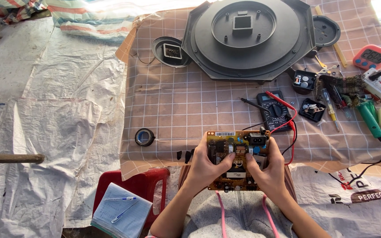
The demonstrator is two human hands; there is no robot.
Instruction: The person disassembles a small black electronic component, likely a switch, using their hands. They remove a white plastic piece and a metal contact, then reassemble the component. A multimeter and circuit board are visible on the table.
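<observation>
We begin with the big grey appliance base (248, 39), which lies upside down at the far end of the checked mat (177, 101); it looks settled, so we judge little risk there. Nearer us sits the black multimeter (274, 107), and its red lead (291, 115) runs down to touch the right side of the circuit board (237, 159); if we tilt or lift the board, that lead could snag and drag the meter. We hold the board over our lap, just off the mat's near edge, our left hand (206, 169) and right hand (267, 171) each wrapped round a side, thumbs pressing on the components. Pressing hard could bend a part or crack a joint, and a slip would drop it.
</observation>
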